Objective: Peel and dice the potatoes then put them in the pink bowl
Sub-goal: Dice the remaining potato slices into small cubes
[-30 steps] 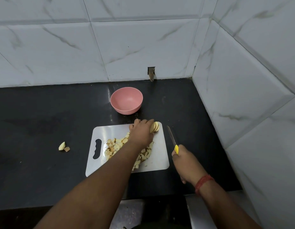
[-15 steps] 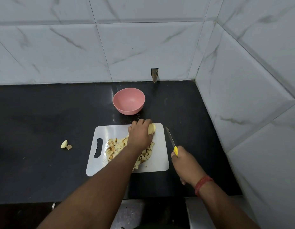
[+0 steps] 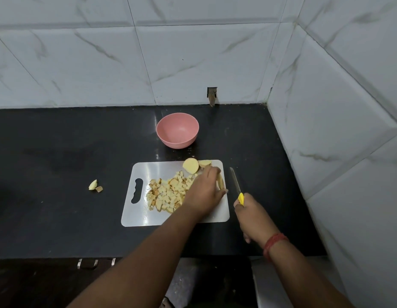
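Pink bowl (image 3: 177, 131) on a black table (image 3: 60, 152), grey-veined white marble tiles (image 3: 104, 58) behind the bowl. In front of the bowl, a white cutting board (image 3: 146, 170) carries pale yellow potato dice (image 3: 168, 192) with brown edges. Yellow-handled knife (image 3: 236, 187), red wrist thread (image 3: 274, 242).

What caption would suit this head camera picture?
Left hand holds potato slices on white cutting board; right hand grips yellow-handled knife; pink bowl waits empty.

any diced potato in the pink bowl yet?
No. The pink bowl shows only its bare inside, while the diced potato lies heaped on the white cutting board.
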Motion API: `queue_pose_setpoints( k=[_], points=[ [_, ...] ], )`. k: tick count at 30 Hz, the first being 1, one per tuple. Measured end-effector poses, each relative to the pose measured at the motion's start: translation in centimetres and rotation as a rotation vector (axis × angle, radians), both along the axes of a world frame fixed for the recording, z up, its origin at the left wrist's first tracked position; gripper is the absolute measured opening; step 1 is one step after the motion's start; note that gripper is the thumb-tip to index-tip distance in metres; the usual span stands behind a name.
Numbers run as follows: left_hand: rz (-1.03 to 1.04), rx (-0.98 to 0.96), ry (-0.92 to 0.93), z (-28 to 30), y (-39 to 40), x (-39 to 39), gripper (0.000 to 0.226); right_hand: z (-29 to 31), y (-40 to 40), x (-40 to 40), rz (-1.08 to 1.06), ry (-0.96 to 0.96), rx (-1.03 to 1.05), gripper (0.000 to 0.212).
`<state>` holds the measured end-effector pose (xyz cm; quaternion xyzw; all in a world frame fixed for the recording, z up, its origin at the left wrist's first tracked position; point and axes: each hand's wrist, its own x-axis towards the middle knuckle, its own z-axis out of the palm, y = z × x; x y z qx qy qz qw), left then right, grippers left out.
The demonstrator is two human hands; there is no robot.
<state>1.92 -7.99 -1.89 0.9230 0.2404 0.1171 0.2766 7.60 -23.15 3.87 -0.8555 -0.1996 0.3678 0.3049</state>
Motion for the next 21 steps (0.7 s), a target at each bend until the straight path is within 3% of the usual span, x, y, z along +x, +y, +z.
queue_pose_setpoints(
  k=[12, 18, 21],
  points=[
    [-0.19, 0.156, 0.286, -0.5, 1.3, -1.5, 0.058, -0.9, -0.7, -1.8, -0.042, 0.029, 0.036, 0.021],
    [-0.151, 0.028, 0.251, -0.2, 0.5, -1.7, 0.081, -0.9, -1.7, -2.4, -0.042, 0.019, 0.028, 0.02],
    [-0.092, 0.127, 0.251, -0.2, 0.0, -1.7, 0.077, -1.2, -2.0, -2.7, -0.018, 0.016, -0.007, 0.018]
  ],
)
